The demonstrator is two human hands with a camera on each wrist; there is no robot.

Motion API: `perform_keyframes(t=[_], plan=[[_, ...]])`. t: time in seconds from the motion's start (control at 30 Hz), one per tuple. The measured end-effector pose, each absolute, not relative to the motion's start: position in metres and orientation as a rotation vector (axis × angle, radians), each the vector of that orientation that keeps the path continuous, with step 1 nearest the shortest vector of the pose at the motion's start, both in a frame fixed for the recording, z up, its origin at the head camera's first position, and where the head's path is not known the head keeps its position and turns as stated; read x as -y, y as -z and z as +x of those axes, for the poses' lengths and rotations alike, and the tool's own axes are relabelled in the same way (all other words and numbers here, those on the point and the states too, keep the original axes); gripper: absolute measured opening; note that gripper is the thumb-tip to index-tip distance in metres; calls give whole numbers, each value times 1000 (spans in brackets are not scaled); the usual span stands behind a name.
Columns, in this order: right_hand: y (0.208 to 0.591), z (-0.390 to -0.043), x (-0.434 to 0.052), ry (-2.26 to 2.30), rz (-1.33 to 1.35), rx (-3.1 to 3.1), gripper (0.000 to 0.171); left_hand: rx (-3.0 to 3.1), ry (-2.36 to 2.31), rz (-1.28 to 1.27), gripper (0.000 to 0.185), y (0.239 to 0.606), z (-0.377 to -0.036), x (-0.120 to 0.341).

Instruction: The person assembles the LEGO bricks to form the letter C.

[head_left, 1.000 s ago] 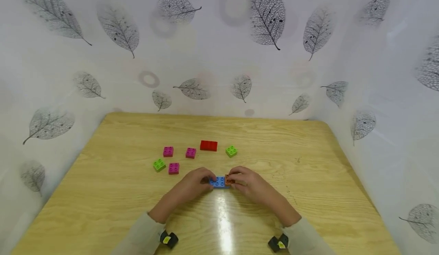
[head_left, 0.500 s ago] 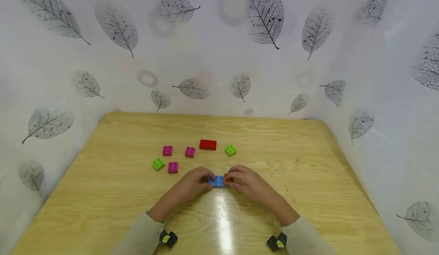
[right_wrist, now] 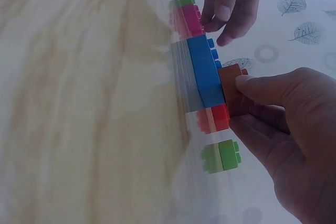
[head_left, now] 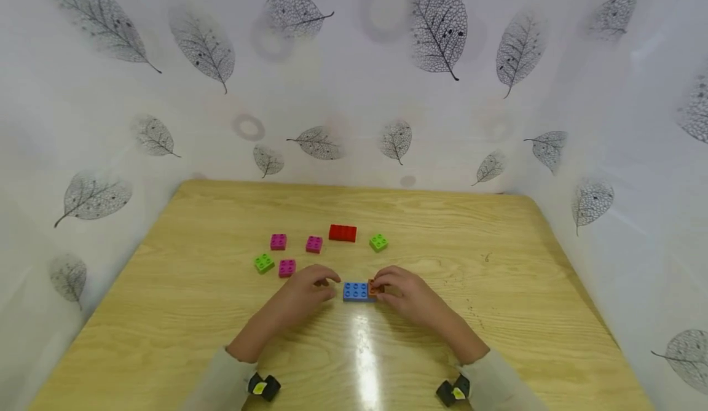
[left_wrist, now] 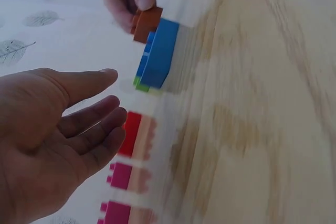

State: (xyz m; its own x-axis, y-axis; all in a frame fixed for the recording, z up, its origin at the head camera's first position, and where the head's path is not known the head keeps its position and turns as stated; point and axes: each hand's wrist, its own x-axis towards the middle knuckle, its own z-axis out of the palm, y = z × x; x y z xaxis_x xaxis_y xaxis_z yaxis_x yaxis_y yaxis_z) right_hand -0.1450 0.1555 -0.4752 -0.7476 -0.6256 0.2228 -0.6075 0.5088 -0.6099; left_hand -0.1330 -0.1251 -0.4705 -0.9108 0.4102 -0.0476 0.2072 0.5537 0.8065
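Observation:
A long blue building brick (head_left: pixel 356 292) lies on the table in front of the person, its studs facing up. On its right end sits a small orange brick (right_wrist: pixel 231 85). The right hand (head_left: pixel 406 294) pinches this orange brick between thumb and fingers. Left of the blue brick, the left hand (head_left: pixel 306 291) is apart from it, fingers relaxed and thumb spread, with nothing held. In the left wrist view the left palm (left_wrist: pixel 37 145) shows bare, and a gap separates its fingertips from the blue brick.
Behind the hands lie a red brick (head_left: pixel 343 233), a green brick (head_left: pixel 378 242) to its right, another green brick (head_left: pixel 264 263) at the left, and pink bricks (head_left: pixel 314 244) between. The wooden table (head_left: pixel 442 233) meets a leaf-patterned covering (head_left: pixel 354 91) at the back and sides.
The left hand has let go of the blue brick's left end and drawn back to the left. The right hand keeps its pinch on the orange brick. The head view has shifted slightly.

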Motion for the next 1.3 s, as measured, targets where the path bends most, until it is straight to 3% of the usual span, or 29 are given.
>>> perform_keyframes(t=[0.63, 1.3], plan=[[476, -143, -155, 1137, -1071, -2685, 19, -2874, -1220, 270, 30, 458, -135, 233], [475, -144, -156, 1129, -1074, -2681, 19, -2839, -1175, 151, 40, 481, -156, 252]])
